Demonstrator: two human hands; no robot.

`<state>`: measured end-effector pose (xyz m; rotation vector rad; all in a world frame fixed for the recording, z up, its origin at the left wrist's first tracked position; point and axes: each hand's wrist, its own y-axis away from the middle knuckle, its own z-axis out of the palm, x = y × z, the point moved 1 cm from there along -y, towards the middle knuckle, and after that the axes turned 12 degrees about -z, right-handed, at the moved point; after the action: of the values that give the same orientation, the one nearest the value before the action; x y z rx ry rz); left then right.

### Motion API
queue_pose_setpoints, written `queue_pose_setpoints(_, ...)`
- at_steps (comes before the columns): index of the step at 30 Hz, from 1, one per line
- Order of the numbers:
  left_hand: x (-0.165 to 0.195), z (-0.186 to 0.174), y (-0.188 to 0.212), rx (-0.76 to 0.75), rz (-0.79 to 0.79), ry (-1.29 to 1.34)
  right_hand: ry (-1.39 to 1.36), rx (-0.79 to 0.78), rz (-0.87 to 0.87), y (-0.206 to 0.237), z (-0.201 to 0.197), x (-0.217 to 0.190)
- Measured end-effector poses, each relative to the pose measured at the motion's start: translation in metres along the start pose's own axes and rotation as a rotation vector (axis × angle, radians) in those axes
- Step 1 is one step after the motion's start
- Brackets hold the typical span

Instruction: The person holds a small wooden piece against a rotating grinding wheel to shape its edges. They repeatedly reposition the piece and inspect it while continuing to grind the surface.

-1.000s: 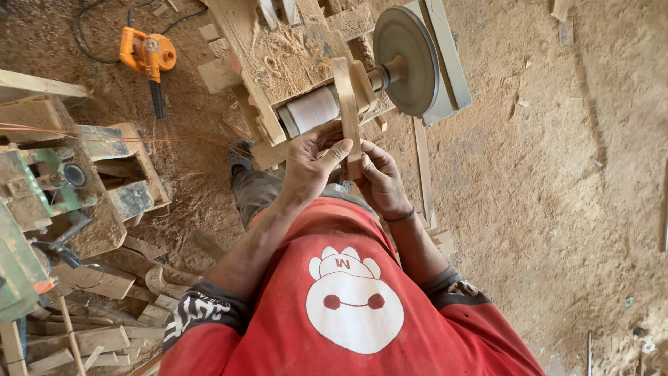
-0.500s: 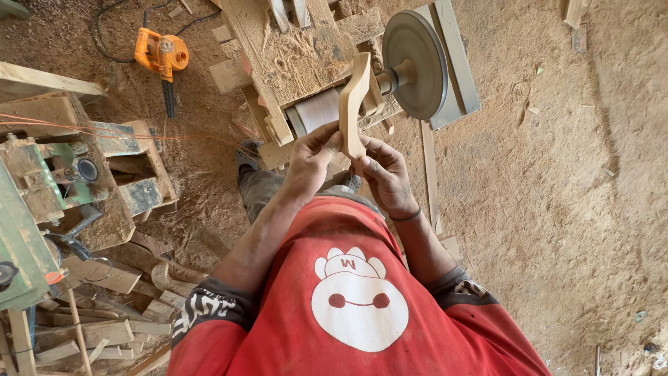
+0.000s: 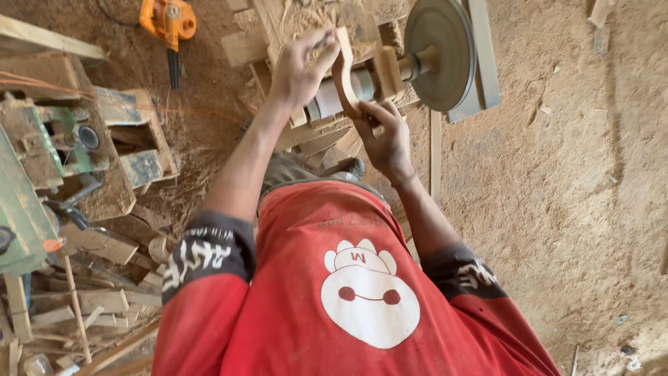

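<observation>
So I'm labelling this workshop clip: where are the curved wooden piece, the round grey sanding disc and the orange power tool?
curved wooden piece (image 3: 343, 73), head view, middle of its bend.
round grey sanding disc (image 3: 440, 52), head view, disc face.
orange power tool (image 3: 169, 19), head view, its body.

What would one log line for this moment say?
left hand: grips top of curved wooden piece | right hand: grips its lower end | sanding disc: beside, apart

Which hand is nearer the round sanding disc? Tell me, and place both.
Right. The right hand holds the lower end of the curved wooden piece, just left of and below the disc. The left hand holds its upper end, farther left.
</observation>
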<state>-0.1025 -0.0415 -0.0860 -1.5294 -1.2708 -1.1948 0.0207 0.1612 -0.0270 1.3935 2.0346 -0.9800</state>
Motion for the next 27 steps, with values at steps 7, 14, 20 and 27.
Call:
queue_pose_setpoints(7, -0.042, 0.021, -0.032, 0.116, -0.186, 0.069, 0.253, 0.037, -0.107, -0.017, 0.044, 0.021)
queue_pose_setpoints(14, -0.042, 0.020, -0.038, 0.190, -0.298, 0.096, 0.274, 0.072, -0.123, -0.019, 0.055, 0.026)
queue_pose_setpoints(20, -0.040, 0.018, -0.041, 0.245, -0.146, 0.181, 0.238, 0.091, -0.064, -0.024, 0.061, 0.024)
queue_pose_setpoints(27, -0.033, 0.016, -0.036, 0.235, -0.015, 0.174, 0.258, 0.089, -0.006, -0.025, 0.064, 0.020)
